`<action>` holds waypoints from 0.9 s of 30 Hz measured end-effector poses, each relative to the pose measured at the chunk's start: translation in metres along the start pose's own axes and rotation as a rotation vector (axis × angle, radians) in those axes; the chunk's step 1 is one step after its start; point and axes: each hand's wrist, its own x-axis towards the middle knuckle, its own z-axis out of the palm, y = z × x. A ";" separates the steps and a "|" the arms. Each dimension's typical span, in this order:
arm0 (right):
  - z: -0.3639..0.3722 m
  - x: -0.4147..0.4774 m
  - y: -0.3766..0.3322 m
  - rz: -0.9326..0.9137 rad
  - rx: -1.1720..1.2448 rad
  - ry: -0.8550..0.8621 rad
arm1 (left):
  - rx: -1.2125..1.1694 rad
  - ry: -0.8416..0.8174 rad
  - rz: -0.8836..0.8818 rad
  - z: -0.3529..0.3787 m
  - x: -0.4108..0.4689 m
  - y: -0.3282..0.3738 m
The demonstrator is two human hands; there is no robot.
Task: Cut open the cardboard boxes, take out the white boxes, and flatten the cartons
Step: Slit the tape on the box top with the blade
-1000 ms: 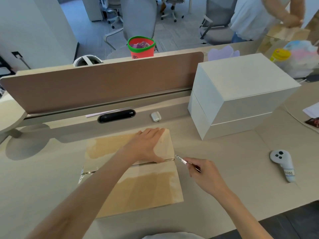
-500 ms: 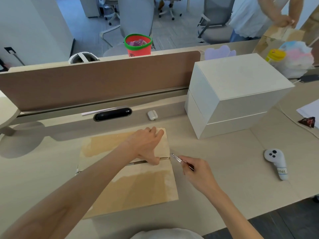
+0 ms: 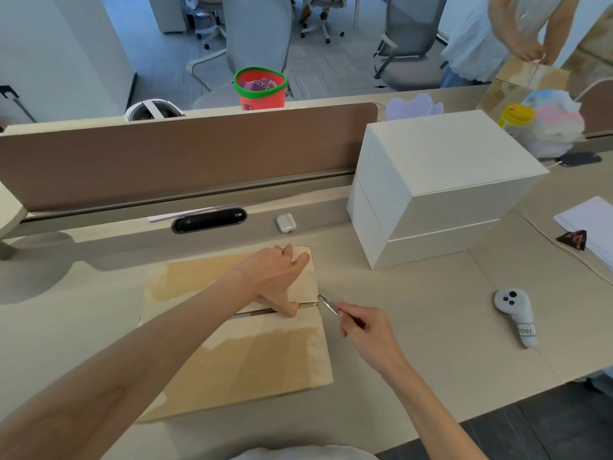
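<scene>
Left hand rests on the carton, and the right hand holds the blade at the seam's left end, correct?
Not quite. In the head view the right hand holds the blade at the right end of the seam; the left hand does rest on the carton.

Left hand (image 3: pixel 278 277) rests on top of the cardboard box (image 3: pixel 252 353), thumb at the centre seam. Right hand (image 3: pixel 368 336), just beside it, pinches a small metal blade (image 3: pixel 328 305), tip at the seam's right end. Stacked white boxes (image 3: pixel 441 180) beyond the right hand; white controller (image 3: pixel 515 315) to its right on the tabletop (image 3: pixel 431 327).
</scene>
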 end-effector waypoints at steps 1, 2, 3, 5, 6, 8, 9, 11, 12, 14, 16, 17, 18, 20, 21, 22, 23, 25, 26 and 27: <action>-0.001 -0.002 0.001 -0.001 0.011 -0.002 | 0.000 0.001 -0.001 0.000 0.000 0.000; -0.001 -0.004 0.002 -0.005 0.014 -0.006 | 0.000 0.002 -0.002 -0.001 0.000 0.000; 0.000 -0.006 0.004 -0.006 0.013 -0.010 | -0.001 0.006 -0.002 -0.001 0.000 0.000; 0.000 -0.008 0.006 -0.006 0.011 -0.009 | -0.010 0.020 0.000 -0.001 -0.001 -0.001; 0.001 -0.008 0.007 -0.008 0.011 -0.006 | -0.014 0.025 -0.001 0.000 -0.001 -0.001; 0.003 -0.006 0.007 -0.012 0.016 -0.002 | -0.019 0.038 -0.009 0.001 -0.002 -0.001; 0.004 -0.005 0.007 -0.014 0.020 0.001 | -0.019 0.040 -0.010 0.000 -0.002 -0.001; 0.005 -0.003 0.007 -0.020 0.029 0.008 | -0.017 0.040 -0.004 -0.001 -0.002 -0.001; 0.004 -0.002 0.008 -0.017 0.042 0.011 | -0.015 0.039 -0.001 -0.001 -0.002 -0.001; 0.002 -0.003 0.009 -0.008 0.066 0.010 | -0.014 0.036 0.002 -0.001 -0.002 -0.001; 0.004 -0.005 0.010 -0.003 0.065 -0.012 | -0.014 0.038 0.000 -0.001 -0.002 -0.002; 0.006 -0.007 0.010 -0.012 0.049 -0.037 | -0.014 0.041 -0.002 -0.001 -0.002 -0.002; 0.010 -0.009 0.009 -0.022 0.024 -0.061 | -0.010 0.047 -0.003 -0.001 -0.003 -0.002; 0.013 -0.012 0.006 -0.035 -0.016 -0.057 | -0.008 0.068 0.005 -0.002 -0.004 -0.002; 0.010 -0.012 0.007 -0.034 -0.013 -0.025 | -0.018 0.076 0.013 -0.002 -0.004 -0.003; 0.006 -0.011 0.007 -0.025 -0.005 0.021 | -0.032 0.080 0.017 -0.002 -0.004 -0.003; 0.001 -0.008 0.009 -0.015 0.000 0.068 | -0.042 0.077 0.019 -0.002 -0.005 -0.003; -0.006 -0.003 0.012 -0.013 0.005 0.120 | -0.046 0.061 0.022 -0.004 -0.005 -0.004; -0.008 -0.001 0.011 -0.016 0.007 0.127 | -0.048 0.054 0.024 -0.005 -0.005 -0.005; -0.007 0.000 0.011 -0.021 0.003 0.125 | -0.049 0.049 0.026 -0.005 -0.006 -0.005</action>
